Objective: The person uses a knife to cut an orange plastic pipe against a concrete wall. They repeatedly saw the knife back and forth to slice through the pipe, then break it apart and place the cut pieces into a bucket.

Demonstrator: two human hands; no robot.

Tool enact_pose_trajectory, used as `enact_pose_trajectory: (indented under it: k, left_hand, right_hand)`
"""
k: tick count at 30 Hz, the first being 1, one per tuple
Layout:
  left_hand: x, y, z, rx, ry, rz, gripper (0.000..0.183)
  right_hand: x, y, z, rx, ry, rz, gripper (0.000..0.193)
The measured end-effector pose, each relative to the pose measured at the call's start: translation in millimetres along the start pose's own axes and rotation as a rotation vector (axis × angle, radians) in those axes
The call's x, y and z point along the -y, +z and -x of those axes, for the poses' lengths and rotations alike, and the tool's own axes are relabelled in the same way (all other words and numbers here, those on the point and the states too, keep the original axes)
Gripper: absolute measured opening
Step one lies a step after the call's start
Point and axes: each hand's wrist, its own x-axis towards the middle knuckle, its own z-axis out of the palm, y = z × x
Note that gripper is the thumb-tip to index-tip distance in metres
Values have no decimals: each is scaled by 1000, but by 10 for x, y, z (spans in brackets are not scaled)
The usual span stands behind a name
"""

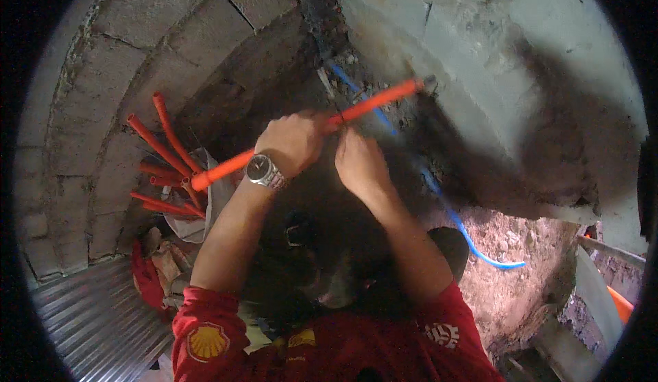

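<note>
A long orange plastic pipe (389, 96) slants across the view, its right end higher and close to the grey wall. My left hand (291, 142), with a metal watch (260, 168) on the wrist, is closed round the middle of the pipe. Just right of it, my right hand (361, 164) has its fingers pinched together against the underside of the pipe. A thin dark band or wire (341, 117) shows on the pipe there; whether the right fingers grip it is hidden.
Several short orange pipes (161, 142) stick out of a pale sack (218, 188) at left. A blue hose (452, 210) runs along the ground on the right. Block wall (116, 66), grey wall (473, 53) and corrugated metal sheet (103, 320) surround me.
</note>
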Motion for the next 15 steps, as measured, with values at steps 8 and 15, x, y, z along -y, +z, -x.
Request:
enact_pose_trajectory:
  k: [8, 15]
  left_hand:
    - [168, -16, 14, -108, -26, 113, 35]
    - [271, 8, -75, 21, -26, 118, 32]
  right_hand:
    - [10, 41, 147, 47, 45, 32, 20]
    - [73, -55, 192, 136, 73, 113, 23]
